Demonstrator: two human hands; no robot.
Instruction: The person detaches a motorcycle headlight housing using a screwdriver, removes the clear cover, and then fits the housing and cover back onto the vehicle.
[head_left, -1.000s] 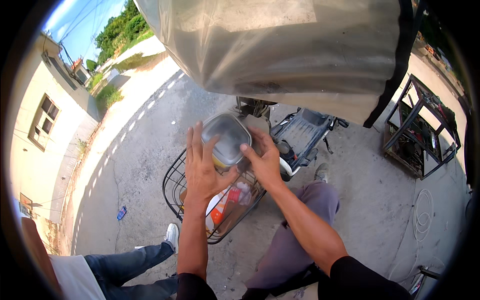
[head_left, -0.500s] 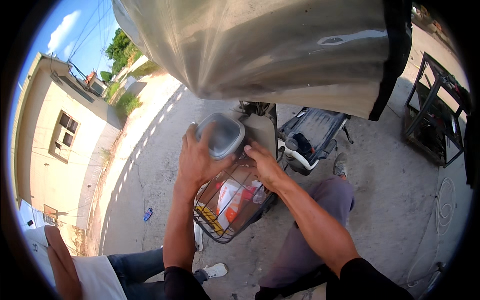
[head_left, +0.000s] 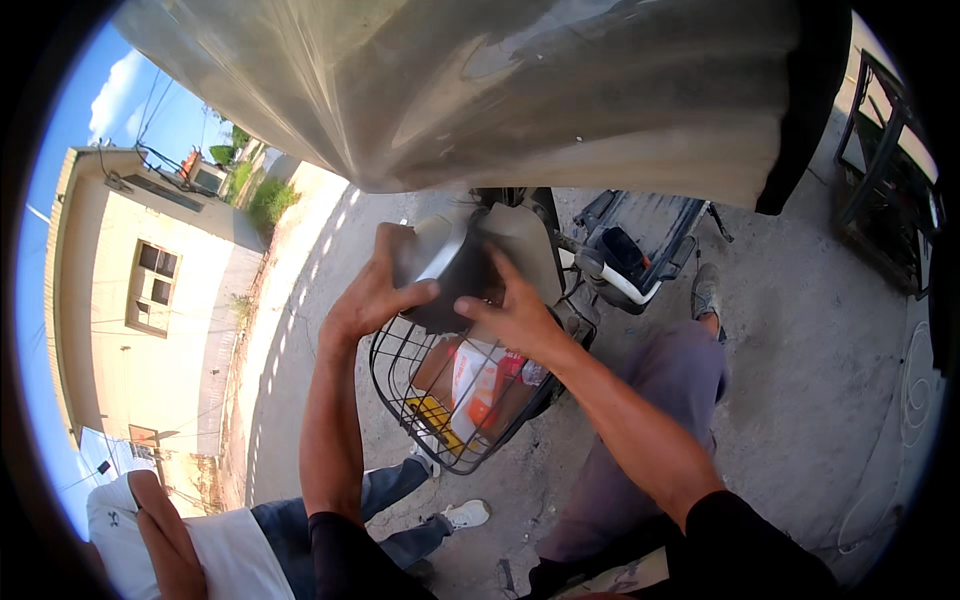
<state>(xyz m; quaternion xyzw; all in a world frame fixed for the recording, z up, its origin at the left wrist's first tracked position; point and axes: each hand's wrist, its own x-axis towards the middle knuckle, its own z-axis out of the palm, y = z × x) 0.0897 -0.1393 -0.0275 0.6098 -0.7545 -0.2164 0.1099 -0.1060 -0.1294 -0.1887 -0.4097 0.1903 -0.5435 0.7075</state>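
Note:
My left hand (head_left: 385, 280) grips the left side of a squarish object (head_left: 455, 265) with a silvery rim and a dark body, blurred by motion. My right hand (head_left: 505, 305) is closed on its right side. The object is tilted above a black wire basket (head_left: 390, 390) on the front of a vehicle. Inside the basket lie a white-and-orange packet (head_left: 473, 385), a yellow item (head_left: 425, 420) and some red wrapping; their details are too small to tell.
A plastic canopy (head_left: 560, 90) hangs overhead. A grey footboard (head_left: 670, 225) extends behind the basket. A dark metal frame (head_left: 880, 170) stands at right, beside coiled white cable (head_left: 915, 380). A person in a white shirt (head_left: 225, 545) stands at lower left; a building (head_left: 110, 280) is beyond.
The object in my hands has tipped, showing more of its dark side instead of its grey top. My left hand has moved left. The person at lower left appears more fully in view.

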